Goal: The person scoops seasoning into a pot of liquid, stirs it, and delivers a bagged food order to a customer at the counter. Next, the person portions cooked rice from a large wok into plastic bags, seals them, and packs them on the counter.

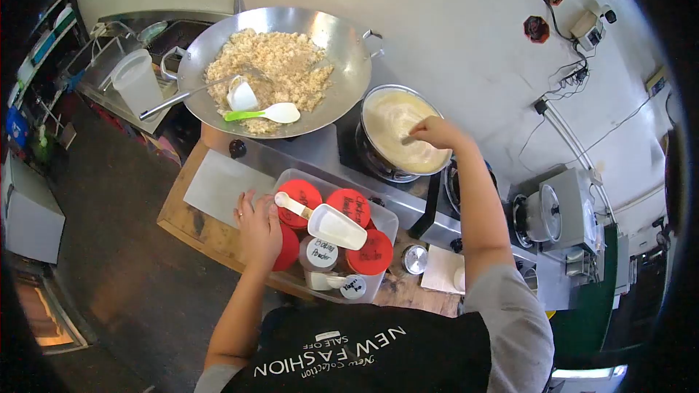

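My right hand (440, 133) is closed over a pot (369, 148) of creamy, pale liquid (389, 120). Its fingers grip a short, greyish utensil (408, 140) whose lower end is sunk in the liquid; its kind is hidden. My left hand (259, 229) lies with fingers extended at the left side of a clear plastic bin (389, 222), beside a red-lidded jar (288, 249). In the bin stand several red-lidded jars, a white-lidded baking powder jar (322, 252) and a small jar (353, 287). A white scoop (337, 227) lies across the lids.
A large wok (349, 80) holds a crumbly, rice-like food, a long-handled metal utensil (175, 102), a white cup (242, 94) and a green-handled spoon (280, 113). A white pitcher (137, 84) stands left. A lidded pot (540, 215) sits right. A round metal tin (415, 259) is near the bin.
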### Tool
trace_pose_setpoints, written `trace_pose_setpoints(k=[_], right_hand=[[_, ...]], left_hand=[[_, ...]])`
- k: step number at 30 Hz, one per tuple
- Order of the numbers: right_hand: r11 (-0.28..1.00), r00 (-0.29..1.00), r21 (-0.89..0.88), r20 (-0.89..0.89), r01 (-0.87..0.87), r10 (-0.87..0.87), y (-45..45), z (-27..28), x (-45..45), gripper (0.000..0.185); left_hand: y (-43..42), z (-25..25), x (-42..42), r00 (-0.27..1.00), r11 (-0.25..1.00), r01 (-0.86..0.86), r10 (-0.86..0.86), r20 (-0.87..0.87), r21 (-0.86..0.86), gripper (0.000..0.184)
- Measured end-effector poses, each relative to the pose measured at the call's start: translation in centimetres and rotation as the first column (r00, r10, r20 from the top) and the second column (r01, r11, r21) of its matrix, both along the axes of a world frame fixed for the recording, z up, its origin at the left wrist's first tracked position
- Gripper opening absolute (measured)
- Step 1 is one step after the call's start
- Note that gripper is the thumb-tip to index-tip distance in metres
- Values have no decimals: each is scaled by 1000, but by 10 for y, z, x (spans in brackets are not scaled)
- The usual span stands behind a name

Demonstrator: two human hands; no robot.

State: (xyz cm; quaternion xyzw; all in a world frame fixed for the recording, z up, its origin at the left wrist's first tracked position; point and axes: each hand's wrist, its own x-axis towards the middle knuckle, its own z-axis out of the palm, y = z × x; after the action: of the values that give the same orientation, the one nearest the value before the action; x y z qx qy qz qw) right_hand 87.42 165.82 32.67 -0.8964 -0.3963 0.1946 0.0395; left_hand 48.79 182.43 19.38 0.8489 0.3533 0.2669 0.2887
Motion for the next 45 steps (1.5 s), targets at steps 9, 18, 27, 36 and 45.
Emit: trace_pose_setpoints(k=[9, 18, 27, 36, 45], right_hand=[[960, 999, 280, -37, -3, 14, -9, -28, 12, 37], [962, 984, 246, 97, 120, -148, -11, -39, 24, 36], [983, 964, 86, 203, 160, -175, -16, -48, 41, 36], [983, 986, -99, 87, 153, -145, -14, -7, 9, 40], [980, 998, -193, 40, 48, -41, -2, -7, 12, 37]], left_hand=[[2, -5, 2, 998, 998, 43, -45, 35, 36, 29], [2, -5, 2, 999, 999, 39, -40, 32, 19, 30], [1, -10, 4, 999, 1000, 24, -24, 43, 11, 30], [2, -7, 3, 997, 998, 58, -57, 44, -2, 37], [1, -3, -1, 991, 992, 123, -125, 53, 42, 43]])
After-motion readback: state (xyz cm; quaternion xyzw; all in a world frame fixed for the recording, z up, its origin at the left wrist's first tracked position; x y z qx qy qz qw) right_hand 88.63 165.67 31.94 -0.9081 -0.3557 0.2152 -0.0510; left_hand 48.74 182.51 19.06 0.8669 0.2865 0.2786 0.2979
